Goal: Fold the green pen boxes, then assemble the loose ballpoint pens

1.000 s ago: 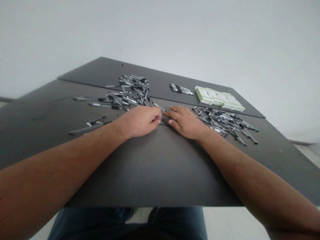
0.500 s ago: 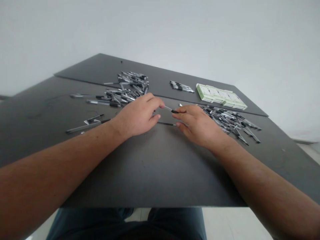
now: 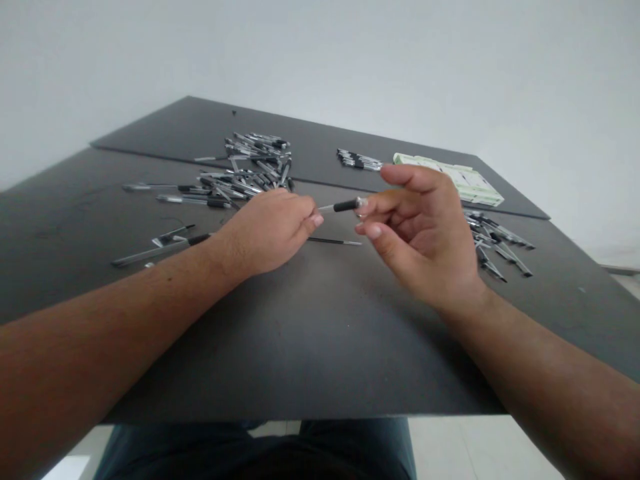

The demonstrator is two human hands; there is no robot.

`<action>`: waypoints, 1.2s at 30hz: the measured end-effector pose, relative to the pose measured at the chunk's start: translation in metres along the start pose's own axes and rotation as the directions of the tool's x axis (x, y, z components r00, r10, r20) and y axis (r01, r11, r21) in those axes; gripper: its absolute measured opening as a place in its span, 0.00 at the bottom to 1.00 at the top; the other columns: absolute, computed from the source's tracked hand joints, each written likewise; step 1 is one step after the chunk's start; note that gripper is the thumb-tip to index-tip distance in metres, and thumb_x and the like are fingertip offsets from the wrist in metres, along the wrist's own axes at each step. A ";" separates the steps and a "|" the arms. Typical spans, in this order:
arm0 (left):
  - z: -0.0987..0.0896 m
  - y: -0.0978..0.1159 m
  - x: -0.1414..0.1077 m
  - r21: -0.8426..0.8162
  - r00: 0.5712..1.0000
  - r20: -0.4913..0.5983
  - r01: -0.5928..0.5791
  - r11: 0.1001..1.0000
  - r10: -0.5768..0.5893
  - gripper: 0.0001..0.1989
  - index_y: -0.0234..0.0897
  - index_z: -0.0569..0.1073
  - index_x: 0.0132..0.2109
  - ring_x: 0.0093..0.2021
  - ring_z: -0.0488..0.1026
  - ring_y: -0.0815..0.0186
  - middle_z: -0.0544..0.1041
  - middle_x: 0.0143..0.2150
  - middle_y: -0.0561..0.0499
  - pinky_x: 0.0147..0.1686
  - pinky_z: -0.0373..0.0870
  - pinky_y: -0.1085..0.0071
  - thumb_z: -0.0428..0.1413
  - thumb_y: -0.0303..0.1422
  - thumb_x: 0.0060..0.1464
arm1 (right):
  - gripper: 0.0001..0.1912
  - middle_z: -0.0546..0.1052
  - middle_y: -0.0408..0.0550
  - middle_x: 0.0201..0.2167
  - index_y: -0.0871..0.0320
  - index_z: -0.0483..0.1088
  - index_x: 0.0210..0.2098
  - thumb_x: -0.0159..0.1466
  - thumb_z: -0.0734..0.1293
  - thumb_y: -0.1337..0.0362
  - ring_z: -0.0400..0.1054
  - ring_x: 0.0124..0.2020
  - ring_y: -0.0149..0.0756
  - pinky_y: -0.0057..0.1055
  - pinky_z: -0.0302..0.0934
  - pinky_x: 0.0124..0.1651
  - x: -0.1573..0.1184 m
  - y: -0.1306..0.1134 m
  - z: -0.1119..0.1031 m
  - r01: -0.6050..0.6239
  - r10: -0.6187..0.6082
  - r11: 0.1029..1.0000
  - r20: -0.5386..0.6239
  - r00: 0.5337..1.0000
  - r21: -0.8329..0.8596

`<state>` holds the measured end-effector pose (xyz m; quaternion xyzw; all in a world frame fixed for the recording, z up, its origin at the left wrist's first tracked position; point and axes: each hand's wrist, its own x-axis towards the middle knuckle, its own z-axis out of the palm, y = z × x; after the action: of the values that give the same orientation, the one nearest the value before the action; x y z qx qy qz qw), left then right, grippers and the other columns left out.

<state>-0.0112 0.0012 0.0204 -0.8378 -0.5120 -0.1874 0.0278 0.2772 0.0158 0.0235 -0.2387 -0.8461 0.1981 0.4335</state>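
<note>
My left hand is closed around a clear pen with a black grip, which points to the right above the table. At the grip's end, the bent fingers and thumb of my right hand close in on a small shiny pen tip; whether it touches the pen barrel I cannot tell. My right index finger is raised apart from the others. Beneath the pen, a thin dark ink refill lies on the table, its left end hidden by my left hand.
Loose pens are heaped at the back left, with more pens on the right, partly behind my right hand. A small row of pens lies at the back beside pale green boxes. The dark table has a seam across it.
My right hand has lifted and turned, palm now showing, with its index finger raised. The pen's black grip has come into clear view. My left hand has closed more tightly around the barrel.
</note>
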 end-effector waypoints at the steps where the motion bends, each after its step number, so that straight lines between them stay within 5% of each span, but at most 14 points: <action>1: 0.000 0.003 0.000 -0.030 1.000 0.014 -0.015 0.999 0.015 0.24 0.41 0.82 0.44 0.43 0.82 0.49 0.84 0.38 0.42 0.50 0.77 0.53 0.47 0.45 0.85 | 0.32 0.91 0.51 0.59 0.44 0.69 0.83 0.83 0.76 0.52 0.89 0.54 0.46 0.46 0.88 0.59 -0.001 0.000 0.003 -0.056 0.057 0.997 -0.016 0.998 0.061; 5: 0.000 0.018 -0.001 -0.103 0.990 0.086 -0.102 0.989 0.111 0.24 0.42 0.80 0.41 0.42 0.82 0.50 0.82 0.36 0.43 0.51 0.78 0.54 0.49 0.45 0.85 | 0.21 0.93 0.48 0.53 0.46 0.82 0.72 0.85 0.76 0.47 0.90 0.52 0.45 0.44 0.86 0.59 -0.003 -0.006 0.013 -0.131 0.124 0.987 0.077 0.989 0.092; 8: -0.002 0.027 -0.004 -0.175 0.977 0.113 -0.162 0.971 0.183 0.21 0.41 0.83 0.47 0.45 0.84 0.50 0.85 0.40 0.43 0.56 0.79 0.54 0.50 0.42 0.85 | 0.15 0.92 0.49 0.52 0.47 0.88 0.62 0.87 0.73 0.48 0.88 0.53 0.45 0.45 0.83 0.63 -0.003 -0.015 0.016 -0.047 0.047 0.999 0.094 0.995 0.003; 15: -0.003 0.000 -0.004 -0.158 0.993 0.051 -0.097 0.983 0.106 0.19 0.40 0.84 0.63 0.59 0.86 0.46 0.90 0.53 0.41 0.69 0.78 0.51 0.60 0.41 0.73 | 0.27 0.91 0.53 0.49 0.49 0.84 0.57 0.89 0.64 0.37 0.87 0.50 0.50 0.48 0.82 0.59 0.003 -0.005 -0.008 -0.061 0.063 0.977 0.001 0.998 -0.205; 21: 0.010 -0.032 0.001 0.016 0.990 0.124 -0.076 0.997 0.074 0.22 0.37 0.88 0.60 0.63 0.87 0.42 0.92 0.56 0.37 0.72 0.78 0.48 0.56 0.39 0.70 | 0.29 0.92 0.56 0.48 0.50 0.85 0.55 0.88 0.62 0.36 0.88 0.50 0.55 0.47 0.81 0.57 0.009 0.022 -0.021 -0.028 0.074 0.889 0.083 0.994 -0.458; 26: 0.013 -0.031 0.002 0.085 0.971 0.222 -0.109 0.990 0.088 0.21 0.39 0.91 0.58 0.63 0.88 0.43 0.92 0.56 0.38 0.71 0.78 0.49 0.57 0.42 0.71 | 0.29 0.91 0.57 0.47 0.52 0.84 0.53 0.89 0.61 0.38 0.87 0.49 0.54 0.44 0.78 0.55 0.011 0.026 -0.019 0.012 0.056 0.868 0.121 0.991 -0.497; 36: 0.016 -0.028 0.007 0.068 0.965 0.247 -0.109 0.992 0.089 0.15 0.41 0.89 0.46 0.52 0.88 0.46 0.91 0.46 0.40 0.61 0.78 0.52 0.56 0.36 0.72 | 0.32 0.91 0.57 0.47 0.52 0.85 0.53 0.89 0.59 0.37 0.85 0.48 0.53 0.43 0.77 0.56 0.011 0.025 -0.017 0.052 0.041 0.874 0.180 0.983 -0.484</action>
<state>-0.0282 0.0239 0.0038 -0.8772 -0.4761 -0.0608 0.0083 0.2914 0.0446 0.0266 -0.3182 -0.9058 -0.0011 0.2799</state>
